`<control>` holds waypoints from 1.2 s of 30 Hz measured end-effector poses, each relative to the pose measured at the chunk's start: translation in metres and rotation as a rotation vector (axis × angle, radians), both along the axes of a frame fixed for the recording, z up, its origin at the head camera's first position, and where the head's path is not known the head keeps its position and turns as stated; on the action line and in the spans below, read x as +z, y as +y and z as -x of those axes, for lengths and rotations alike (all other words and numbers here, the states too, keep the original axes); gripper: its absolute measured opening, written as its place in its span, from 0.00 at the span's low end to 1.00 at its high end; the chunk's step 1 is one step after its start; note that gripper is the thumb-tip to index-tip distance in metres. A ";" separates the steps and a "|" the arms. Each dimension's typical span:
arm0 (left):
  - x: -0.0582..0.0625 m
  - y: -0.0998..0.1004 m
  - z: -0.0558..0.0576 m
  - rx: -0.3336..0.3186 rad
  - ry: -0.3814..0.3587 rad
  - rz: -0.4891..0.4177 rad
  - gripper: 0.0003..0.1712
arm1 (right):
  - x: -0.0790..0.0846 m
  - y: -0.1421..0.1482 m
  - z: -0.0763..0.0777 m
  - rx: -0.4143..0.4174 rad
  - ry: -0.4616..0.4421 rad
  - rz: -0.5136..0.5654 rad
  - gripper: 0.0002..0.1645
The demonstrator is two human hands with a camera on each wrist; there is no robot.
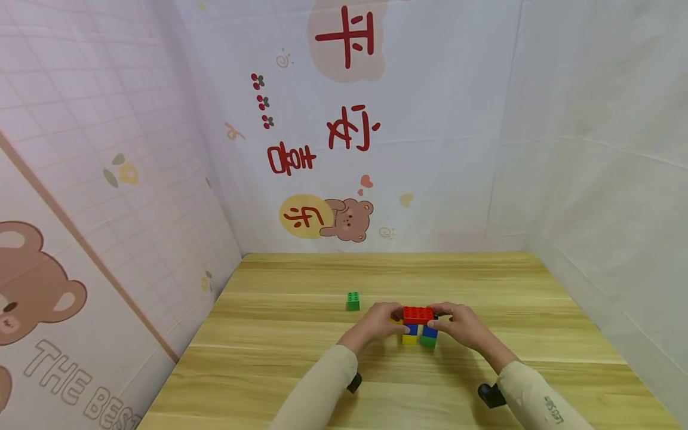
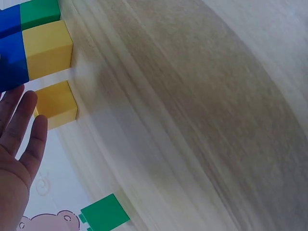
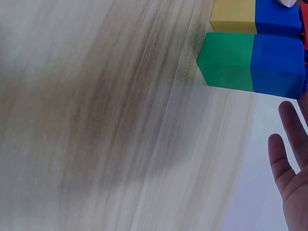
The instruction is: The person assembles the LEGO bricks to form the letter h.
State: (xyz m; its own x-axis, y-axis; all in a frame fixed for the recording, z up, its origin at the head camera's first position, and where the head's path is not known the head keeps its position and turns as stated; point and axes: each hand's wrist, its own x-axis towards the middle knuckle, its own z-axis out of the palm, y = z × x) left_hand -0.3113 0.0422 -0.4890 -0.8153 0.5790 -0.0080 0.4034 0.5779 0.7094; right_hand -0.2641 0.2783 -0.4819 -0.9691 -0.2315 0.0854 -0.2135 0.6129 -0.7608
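In the head view, a red brick (image 1: 418, 315) lies across two short stacks. The left stack is a blue brick (image 1: 412, 329) on a yellow brick (image 1: 409, 339). To its right, another blue brick (image 1: 430, 332) sits on a green brick (image 1: 428, 342). My left hand (image 1: 383, 319) grips the left blue brick, thumb on its front and fingers behind. My right hand (image 1: 457, 323) holds the red brick's right end, its thumb near the lower corner. A separate yellow brick (image 2: 57, 104) stands behind the left stack, mostly hidden by my left hand in the head view.
A loose green brick (image 1: 353, 301) stands farther back on the wooden table (image 1: 279, 334), left of the stacks. Printed white cloth (image 1: 430, 119) rises behind the table and along both sides. Black wrist-camera parts (image 1: 491, 395) hang beneath the forearms.
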 end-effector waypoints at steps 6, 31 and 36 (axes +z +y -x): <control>0.003 -0.002 -0.001 0.041 -0.064 -0.100 0.24 | 0.001 0.000 0.000 0.000 -0.005 -0.004 0.27; 0.012 -0.002 0.004 -0.020 0.001 -0.028 0.09 | 0.000 0.002 0.005 0.021 0.032 -0.041 0.30; 0.010 0.000 0.003 -0.026 0.036 -0.001 0.10 | -0.004 0.000 0.004 0.018 0.060 -0.059 0.26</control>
